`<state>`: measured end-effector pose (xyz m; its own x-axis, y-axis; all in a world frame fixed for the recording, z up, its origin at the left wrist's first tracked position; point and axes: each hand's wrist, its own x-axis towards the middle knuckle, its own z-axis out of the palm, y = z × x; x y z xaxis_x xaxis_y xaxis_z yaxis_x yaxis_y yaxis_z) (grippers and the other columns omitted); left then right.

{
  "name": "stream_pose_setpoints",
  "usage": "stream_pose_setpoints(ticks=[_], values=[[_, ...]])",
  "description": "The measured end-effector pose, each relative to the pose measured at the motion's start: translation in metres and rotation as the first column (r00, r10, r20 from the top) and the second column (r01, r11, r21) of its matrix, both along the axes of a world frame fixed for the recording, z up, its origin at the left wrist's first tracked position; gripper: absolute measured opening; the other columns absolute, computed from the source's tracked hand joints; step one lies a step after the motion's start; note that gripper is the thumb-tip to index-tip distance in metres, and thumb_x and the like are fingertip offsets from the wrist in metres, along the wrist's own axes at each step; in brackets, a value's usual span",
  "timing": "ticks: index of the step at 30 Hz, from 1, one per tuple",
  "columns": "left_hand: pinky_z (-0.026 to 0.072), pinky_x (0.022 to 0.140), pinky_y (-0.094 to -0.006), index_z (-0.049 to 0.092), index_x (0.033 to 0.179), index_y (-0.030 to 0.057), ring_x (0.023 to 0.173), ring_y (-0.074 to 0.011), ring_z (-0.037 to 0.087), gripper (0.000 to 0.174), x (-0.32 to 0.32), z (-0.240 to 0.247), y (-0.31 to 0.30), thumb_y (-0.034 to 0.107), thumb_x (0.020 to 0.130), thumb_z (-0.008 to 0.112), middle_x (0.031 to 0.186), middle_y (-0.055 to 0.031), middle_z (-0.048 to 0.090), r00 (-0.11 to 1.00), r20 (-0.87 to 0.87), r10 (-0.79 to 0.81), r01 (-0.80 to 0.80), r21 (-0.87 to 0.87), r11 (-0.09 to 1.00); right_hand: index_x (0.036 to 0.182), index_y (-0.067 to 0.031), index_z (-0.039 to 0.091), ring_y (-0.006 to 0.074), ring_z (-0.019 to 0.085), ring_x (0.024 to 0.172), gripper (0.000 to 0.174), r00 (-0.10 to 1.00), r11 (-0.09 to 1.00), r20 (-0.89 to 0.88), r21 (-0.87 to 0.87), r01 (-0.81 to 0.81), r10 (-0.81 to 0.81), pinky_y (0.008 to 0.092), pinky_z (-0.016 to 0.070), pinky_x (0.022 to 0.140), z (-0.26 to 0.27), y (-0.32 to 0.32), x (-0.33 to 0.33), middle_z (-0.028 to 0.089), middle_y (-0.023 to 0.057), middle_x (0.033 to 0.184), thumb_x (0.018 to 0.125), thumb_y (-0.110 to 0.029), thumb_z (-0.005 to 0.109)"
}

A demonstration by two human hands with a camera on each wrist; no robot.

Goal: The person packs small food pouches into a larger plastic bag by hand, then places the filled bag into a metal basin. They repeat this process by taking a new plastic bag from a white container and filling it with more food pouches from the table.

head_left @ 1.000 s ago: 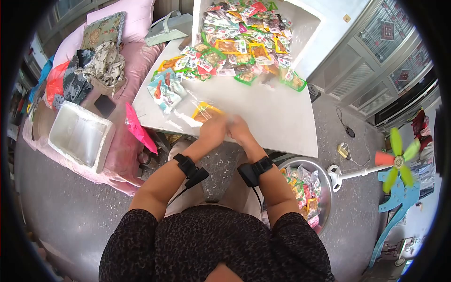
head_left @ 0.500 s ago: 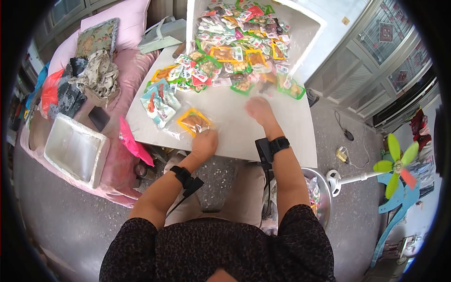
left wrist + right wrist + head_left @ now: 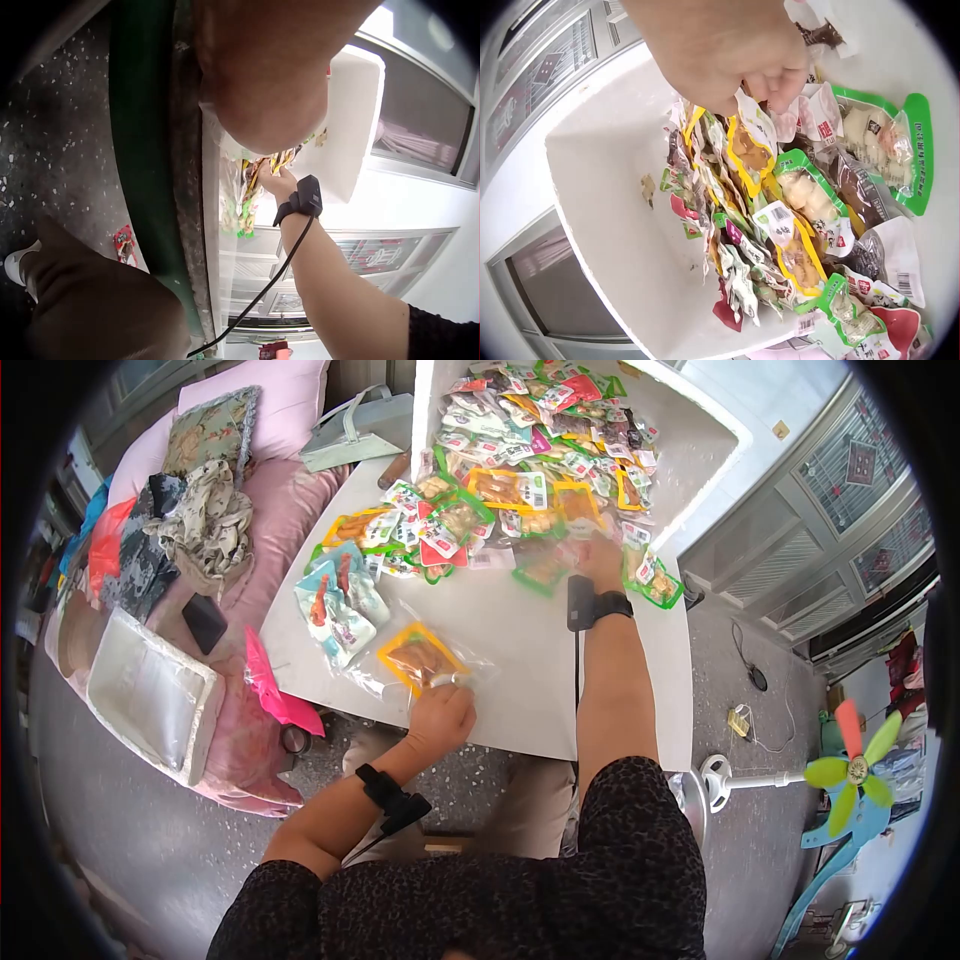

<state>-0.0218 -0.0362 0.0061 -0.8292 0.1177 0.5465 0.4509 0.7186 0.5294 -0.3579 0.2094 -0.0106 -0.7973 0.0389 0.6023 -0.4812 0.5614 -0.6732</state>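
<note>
The table (image 3: 530, 680) carries a white foam box (image 3: 695, 445) on its side at the far end, with a heap of sealed food packets (image 3: 540, 445) spilling from its mouth. The right hand (image 3: 600, 565) is at the heap's near side—much the nearer hand—while the left hand (image 3: 440, 720) is well apart from it, at the table's near edge.

Beside the right grip is a yellow-edged packet (image 3: 751, 154), its long axis running from the fingers away toward the box (its upper end is at the fingertips). Those fingers are curled; whether they pinch that end, I cannot tell, since the hand covers the contact. The left grip pinches the edge of a clear bag (image 3: 478, 664), and inside it a smaller yellow-framed packet (image 3: 415, 658) lies slanted, just beyond the knuckles—its lower corner nearest them.
</note>
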Motion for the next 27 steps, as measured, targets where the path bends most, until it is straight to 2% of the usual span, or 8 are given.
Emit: stream_pose_setpoints(ticks=[6,10,12,15,16,19,25,27], values=[[0.0388,0.051,-0.0377,0.049,0.068,0.0062,0.058,-0.0275,0.050,0.006,0.001,0.003,-0.001,0.007,0.064,0.053,0.061,-0.0090,0.048,1.000,-0.019,-0.002,0.002,0.003,1.000,0.088,-0.0023,0.043,0.0303,0.050,0.079,0.020,0.996,0.999,0.085,-0.035,-0.001,0.004,0.0429,0.0426,0.064,0.027,-0.003,0.028,0.047,0.0131,0.087,0.069,-0.009,0.044],[0.0390,0.052,-0.0376,0.050,0.068,0.0052,0.059,-0.0274,0.050,0.004,0.000,-0.004,-0.002,0.006,0.066,0.052,0.061,-0.0094,0.049,1.000,0.015,0.011,-0.010,-0.016,1.000,0.097,-0.0012,0.039,0.0320,0.049,0.088,0.027,0.977,0.964,0.175,-0.257,-0.072,0.119,0.0462,0.0428,0.068,0.050,0.002,0.085,0.045,0.0151,0.098,0.071,-0.008,0.039],[0.0392,0.053,-0.0381,0.050,0.068,0.0048,0.060,-0.0279,0.051,0.003,0.000,-0.005,-0.001,0.007,0.067,0.052,0.062,-0.0101,0.050,0.999,0.045,0.026,-0.025,-0.015,1.000,0.102,-0.0007,0.038,0.0328,0.048,0.092,0.030,0.930,0.862,0.270,-0.499,-0.088,0.251,0.0478,0.0429,0.071,0.061,0.006,0.123,0.044,0.0161,0.104,0.072,-0.007,0.036],[0.0396,0.055,-0.0391,0.049,0.068,0.0042,0.062,-0.0288,0.051,0.004,0.001,-0.005,0.001,0.008,0.068,0.051,0.064,-0.0113,0.051,0.996,0.077,0.053,-0.055,0.022,0.998,0.106,-0.0020,0.036,0.0342,0.047,0.095,0.032,0.786,0.428,0.323,-0.900,0.083,0.527,0.0498,0.0409,0.076,0.081,0.009,0.186,0.041,0.0161,0.110,0.074,-0.007,0.034],[0.0397,0.056,-0.0393,0.049,0.068,0.0039,0.062,-0.0292,0.051,0.004,0.001,-0.006,0.002,0.008,0.068,0.050,0.065,-0.0118,0.051,0.994,0.091,0.060,-0.065,0.052,0.997,0.107,-0.0045,0.036,0.0326,0.047,0.095,0.030,0.789,0.480,0.391,-0.866,0.140,0.474,0.0508,0.0389,0.078,0.092,0.000,0.218,0.043,0.0146,0.109,0.077,-0.009,0.033],[0.0400,0.060,-0.0401,0.049,0.071,0.0026,0.069,-0.0319,0.050,0.009,0.005,-0.002,0.009,0.011,0.072,0.046,0.070,-0.0145,0.051,0.980,0.189,0.061,-0.088,0.135,0.987,0.107,-0.0056,0.036,0.0308,0.048,0.094,0.029,0.702,0.503,0.418,-0.859,0.097,0.577,0.0497,0.0404,0.076,0.073,0.005,0.279,0.045,0.0136,0.107,0.078,-0.011,0.034],[0.0388,0.064,-0.0418,0.047,0.076,0.0027,0.076,-0.0327,0.049,0.013,0.011,0.009,0.019,0.014,0.074,0.042,0.077,-0.0158,0.051,0.986,0.160,0.045,-0.085,0.253,0.964,0.104,-0.0030,0.037,0.0298,0.049,0.093,0.027,0.571,0.251,0.293,-0.956,0.154,0.767,0.0472,0.0427,0.073,0.047,-0.016,0.356,0.046,0.0148,0.104,0.079,-0.011,0.040],[0.0385,0.064,-0.0420,0.048,0.076,0.0025,0.077,-0.0332,0.049,0.013,0.016,0.015,0.019,0.014,0.075,0.042,0.078,-0.0161,0.051,0.983,0.179,0.035,-0.074,0.215,0.974,0.103,-0.0022,0.036,0.0301,0.050,0.092,0.026,0.585,0.255,0.317,-0.948,0.189,0.747,0.0472,0.0436,0.072,0.043,-0.023,0.364,0.046,0.0154,0.103,0.079,-0.011,0.040]])
